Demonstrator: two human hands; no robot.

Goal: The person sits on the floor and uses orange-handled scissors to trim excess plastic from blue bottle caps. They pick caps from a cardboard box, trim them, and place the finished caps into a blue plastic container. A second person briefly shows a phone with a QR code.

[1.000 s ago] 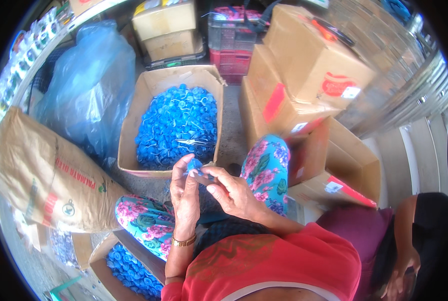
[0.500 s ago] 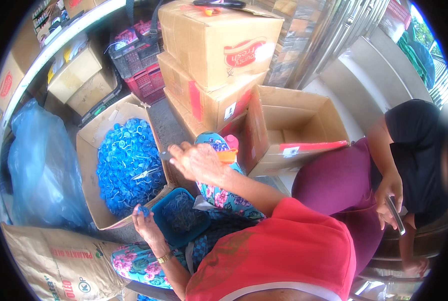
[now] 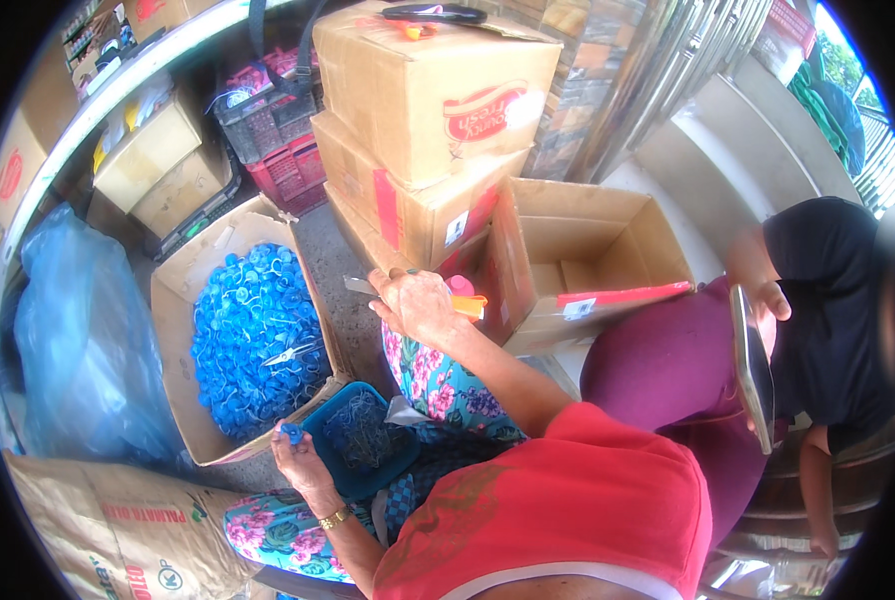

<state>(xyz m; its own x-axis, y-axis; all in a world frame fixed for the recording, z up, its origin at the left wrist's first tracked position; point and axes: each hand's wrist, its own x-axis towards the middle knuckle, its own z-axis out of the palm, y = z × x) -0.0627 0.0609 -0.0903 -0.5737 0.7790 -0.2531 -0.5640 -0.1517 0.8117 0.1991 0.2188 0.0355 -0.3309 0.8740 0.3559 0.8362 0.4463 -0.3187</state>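
My left hand (image 3: 305, 468) pinches a small blue plastic piece (image 3: 293, 433) beside a teal basin (image 3: 399, 465) at my lap. Thin, tangled, thread-like scraps lie in the basin. Past my raised right knee, my right hand (image 3: 419, 308) is closed around a knife, its short grey blade (image 3: 359, 285) pointing left; the fingers hide the handle. Ahead of my left hand stands an open carton (image 3: 189, 410) heaped with similar blue pieces (image 3: 252, 330), some with pale strands. A pale, scissor-like tool (image 3: 289, 355) rests on the heap. Beside my right wrist is an orange object (image 3: 472, 305).
Stacked cartons (image 3: 427, 110) rise ahead, with an open carton (image 3: 597, 240) at their right. A blue plastic bag (image 3: 87, 340) and a brown sack (image 3: 117, 520) flank me on the left. At right another person (image 3: 817, 300) in dark clothing holds a phone.
My right hand has shifted slightly right, and the blade shows more plainly. My left hand, still with the blue piece, has moved slightly right and down. The other person has raised the phone.
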